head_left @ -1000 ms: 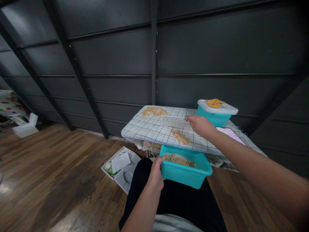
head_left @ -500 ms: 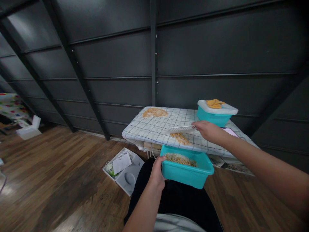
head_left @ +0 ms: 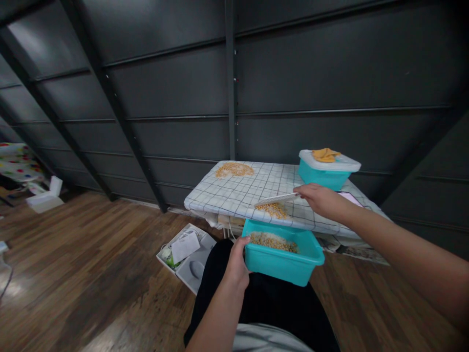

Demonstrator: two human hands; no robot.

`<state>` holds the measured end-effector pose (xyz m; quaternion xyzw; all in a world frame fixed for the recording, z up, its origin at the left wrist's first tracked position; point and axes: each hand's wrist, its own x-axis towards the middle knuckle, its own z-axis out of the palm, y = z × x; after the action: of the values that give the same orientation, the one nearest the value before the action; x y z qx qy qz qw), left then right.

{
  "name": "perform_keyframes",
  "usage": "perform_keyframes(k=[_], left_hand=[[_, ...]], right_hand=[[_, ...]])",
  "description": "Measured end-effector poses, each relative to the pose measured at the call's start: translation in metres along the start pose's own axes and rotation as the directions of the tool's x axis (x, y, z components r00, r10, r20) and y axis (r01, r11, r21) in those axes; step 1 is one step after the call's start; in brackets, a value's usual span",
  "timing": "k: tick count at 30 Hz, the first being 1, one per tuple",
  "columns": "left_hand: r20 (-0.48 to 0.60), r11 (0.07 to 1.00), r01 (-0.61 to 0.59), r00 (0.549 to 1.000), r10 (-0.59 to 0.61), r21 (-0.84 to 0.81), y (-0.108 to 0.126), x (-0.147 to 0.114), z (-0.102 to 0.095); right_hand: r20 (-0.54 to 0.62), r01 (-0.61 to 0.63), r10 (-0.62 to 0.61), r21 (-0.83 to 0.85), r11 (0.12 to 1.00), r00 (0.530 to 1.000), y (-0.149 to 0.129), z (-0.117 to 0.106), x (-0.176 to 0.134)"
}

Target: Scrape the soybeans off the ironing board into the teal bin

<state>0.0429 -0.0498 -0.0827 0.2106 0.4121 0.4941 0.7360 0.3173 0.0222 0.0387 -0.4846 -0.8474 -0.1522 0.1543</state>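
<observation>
My left hand (head_left: 239,261) grips the left rim of a turquoise tub (head_left: 280,266), which sits over my lap just below the table edge. Inside it lie yellow kernels (head_left: 273,241) that look like corn, mixed with whitish grains. Pinched in my right hand (head_left: 315,195) is a thin white flat scraper-like tool (head_left: 276,199), its exact kind unclear. It is tilted on the table behind a small pile of yellow kernels (head_left: 271,210) near the front edge. A wider patch of kernels (head_left: 234,169) is spread at the back left of the checked tablecloth (head_left: 220,195).
A lidded turquoise box (head_left: 322,176) with a yellow cloth (head_left: 325,155) on top stands at the back right. Beside it, a phone-like object (head_left: 350,197) is partly hidden by my right arm. A white open box (head_left: 186,256) lies on the floor left of my legs.
The white tool has tipped and come slightly toward me, and the near kernel pile is more bunched at the table's front edge. My left hand and the tub stay put.
</observation>
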Motion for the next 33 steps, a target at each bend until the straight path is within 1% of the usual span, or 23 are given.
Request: perform_keyframes(k=[5, 8, 13, 18, 26, 29, 33], left_hand=[[0.011, 1.0, -0.01, 1.0, 0.011, -0.029, -0.004, 0.002, -0.002], [-0.013, 1.0, 0.008, 1.0, -0.008, -0.02, -0.004, 0.004, -0.003], [-0.022, 1.0, -0.004, 1.0, 0.005, 0.011, -0.002, 0.004, -0.003], [-0.037, 0.999, -0.023, 0.999, 0.024, 0.026, -0.001, 0.004, -0.004], [-0.023, 1.0, -0.021, 1.0, 0.021, 0.012, -0.005, 0.008, -0.002], [-0.027, 1.0, -0.002, 1.0, 0.002, -0.007, -0.006, 0.007, 0.0], [-0.005, 1.0, -0.017, 1.0, 0.017, -0.014, -0.007, 0.005, 0.001]], right_hand=[[-0.045, 0.057, -0.056, 0.018, 0.998, 0.997, 0.012, 0.007, -0.004], [-0.069, 0.069, -0.069, 0.004, 0.998, 0.995, 0.013, 0.009, -0.012], [-0.124, 0.072, -0.071, 0.006, 0.997, 0.99, 0.008, 0.007, -0.026], [-0.107, 0.077, -0.078, -0.005, 0.997, 0.991, 0.004, 0.001, -0.033], [-0.11, 0.093, -0.097, -0.033, 0.995, 0.989, -0.009, -0.008, -0.032], [-0.114, 0.122, -0.128, -0.056, 0.991, 0.985, -0.017, -0.014, -0.03], [-0.129, 0.157, -0.169, -0.095, 0.983, 0.977, -0.026, -0.019, -0.027]])
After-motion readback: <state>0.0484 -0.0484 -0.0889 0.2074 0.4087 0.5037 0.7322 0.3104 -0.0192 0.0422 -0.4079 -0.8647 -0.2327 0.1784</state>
